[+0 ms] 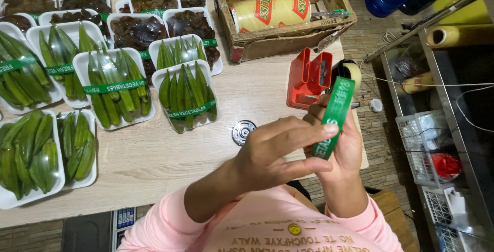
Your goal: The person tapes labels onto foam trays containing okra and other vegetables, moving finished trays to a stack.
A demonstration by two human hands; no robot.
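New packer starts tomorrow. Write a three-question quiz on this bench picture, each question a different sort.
1. True or false: both hands, the left hand and the right hand, touch the green tape.
2. What fills the wrapped white tray nearest the round metal disc? A) tomatoes B) green okra pods C) eggs
3. Fill in: the yellow roll lies inside a worn cardboard ____.

Key: 1 true; 2 B; 3 box. The red tape dispenser stands on the table just beyond the hands.
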